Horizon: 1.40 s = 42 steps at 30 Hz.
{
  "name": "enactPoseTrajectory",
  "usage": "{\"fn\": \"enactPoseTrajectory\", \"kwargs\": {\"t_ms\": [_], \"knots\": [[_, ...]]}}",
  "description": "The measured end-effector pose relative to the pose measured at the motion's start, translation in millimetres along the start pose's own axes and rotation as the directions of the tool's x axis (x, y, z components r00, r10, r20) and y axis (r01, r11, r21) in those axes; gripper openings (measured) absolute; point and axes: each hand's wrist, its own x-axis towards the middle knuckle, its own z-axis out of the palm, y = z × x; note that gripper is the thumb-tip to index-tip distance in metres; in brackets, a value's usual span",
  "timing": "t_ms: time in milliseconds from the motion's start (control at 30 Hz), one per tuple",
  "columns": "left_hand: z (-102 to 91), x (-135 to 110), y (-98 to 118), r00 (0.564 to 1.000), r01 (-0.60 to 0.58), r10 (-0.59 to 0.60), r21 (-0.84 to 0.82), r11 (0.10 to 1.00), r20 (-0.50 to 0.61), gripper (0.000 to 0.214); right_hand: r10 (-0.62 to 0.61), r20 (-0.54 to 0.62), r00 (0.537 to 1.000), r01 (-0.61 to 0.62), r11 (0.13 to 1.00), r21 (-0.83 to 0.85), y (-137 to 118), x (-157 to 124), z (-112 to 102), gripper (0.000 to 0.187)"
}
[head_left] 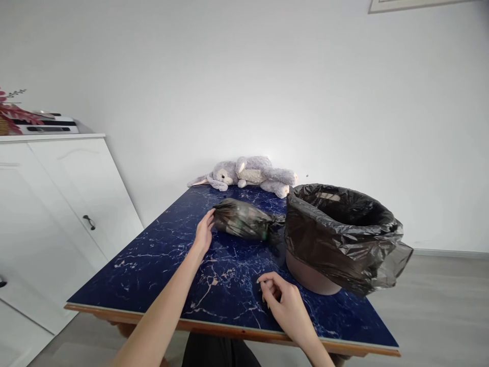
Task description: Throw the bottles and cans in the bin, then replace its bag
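A filled black garbage bag [242,219] lies on its side on the blue table, its knotted end toward the bin. At its gathered left end is my left hand [204,232], the fingertips closed on the plastic; the thumb is hidden. My right hand [280,298] rests low over the table near the front edge, fingers loosely bent and apart, with nothing visible in them. Beside it on the right stands a brownish-pink trash bin [311,275]. A black bin liner [332,250] lines it, folded over the rim and hanging loose down the outside.
The blue marble-patterned table [153,275] has a wooden edge. A grey plush rabbit [252,173] lies at its back against the white wall [244,81]. On the left, a white cabinet [72,199] carries a white device [49,125] and red decorative foliage [21,112].
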Motion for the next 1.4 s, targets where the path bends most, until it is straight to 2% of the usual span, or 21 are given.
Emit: {"fn": "enactPoseTrajectory", "kwargs": {"t_ms": [100, 167, 267, 367, 433, 467, 533, 600, 667, 767, 867, 1067, 1200, 1267, 1400], "knots": [[-35.9, -8.1, 0.5, 0.998, -0.025, 0.032, 0.132, 0.991, -0.046, 0.068, 0.016, 0.016, 1.0, -0.016, 1.0, -0.013, 4.6, -0.4, 0.3, 0.036], [-49.7, -20.6, -1.1, 0.996, -0.052, 0.067, 0.242, 0.969, -0.054, 0.072, 0.019, 0.019, 1.0, -0.018, 0.999, -0.026, 7.2, -0.8, 0.6, 0.036], [-54.8, -42.9, -0.9, 0.979, -0.17, 0.201, 0.393, 0.904, -0.041, 0.071, 0.008, -0.019, 1.0, -0.009, 0.999, -0.035, 9.4, -0.9, 0.9, 0.037], [-48.6, -63.3, 6.7, 0.929, -0.314, 0.371, 0.5, 0.807, -0.015, 0.062, 0.0, -0.154, 0.988, -0.003, 1.0, -0.018, 11.9, 0.3, 0.6, 0.04], [-41.6, -75.4, 13.7, 0.881, -0.412, 0.472, 0.57, 0.711, 0.048, 0.05, 0.011, -0.255, 0.967, -0.005, 1.0, 0.023, 14.8, 1.7, 0.1, 0.042], [-37.3, -81.1, 16.8, 0.844, -0.478, 0.522, 0.611, 0.63, 0.122, 0.044, 0.025, -0.29, 0.957, -0.011, 0.999, 0.048, 16.5, 2.4, -0.2, 0.044], [-27.1, -91.9, 21.1, 0.736, -0.628, 0.587, 0.662, 0.409, 0.337, 0.035, 0.06, -0.327, 0.943, -0.032, 0.996, 0.088, 20.1, 3.3, -0.7, 0.046], [-14.1, -101.5, 22.9, 0.623, -0.741, 0.568, 0.638, 0.207, 0.538, 0.032, 0.083, -0.333, 0.939, -0.051, 0.993, 0.104, 23.2, 3.6, -0.9, 0.047], [1.1, -109.0, 23.3, 0.561, -0.797, 0.515, 0.59, 0.127, 0.648, 0.03, 0.088, -0.332, 0.939, -0.056, 0.993, 0.106, 25.2, 3.6, -0.7, 0.047], [26.3, -113.4, 24.1, 0.517, -0.835, 0.459, 0.543, 0.085, 0.723, 0.031, 0.083, -0.327, 0.941, -0.053, 0.994, 0.097, 26.2, 3.5, -0.6, 0.046], [51.2, -108.1, 25.8, 0.504, -0.838, 0.454, 0.544, 0.05, 0.735, 0.031, 0.099, -0.307, 0.947, -0.077, 0.994, 0.083, 25.7, 4.0, -1.0, 0.046], [86.8, -81.4, 23.3, 0.548, -0.81, 0.386, 0.586, 0.024, 0.742, 0.036, 0.103, -0.325, 0.94, -0.085, 0.994, 0.068, 23.9, 5.0, -1.3, 0.045], [94.7, -68.6, 18.6, 0.568, -0.799, 0.371, 0.601, 0.033, 0.735, 0.061, 0.081, -0.348, 0.934, -0.061, 0.996, 0.067, 24.2, 5.2, 0.4, 0.043], [95.2, -65.2, 18.7, 0.574, -0.793, 0.375, 0.608, 0.033, 0.728, 0.067, 0.07, -0.352, 0.933, -0.049, 0.997, 0.066, 24.6, 5.7, 1.0, 0.042], [90.0, -61.7, 25.8, 0.575, -0.788, 0.396, 0.614, 0.035, 0.716, 0.045, 0.064, -0.346, 0.936, -0.043, 0.997, 0.068, 24.2, 7.0, 1.1, 0.042]]}}
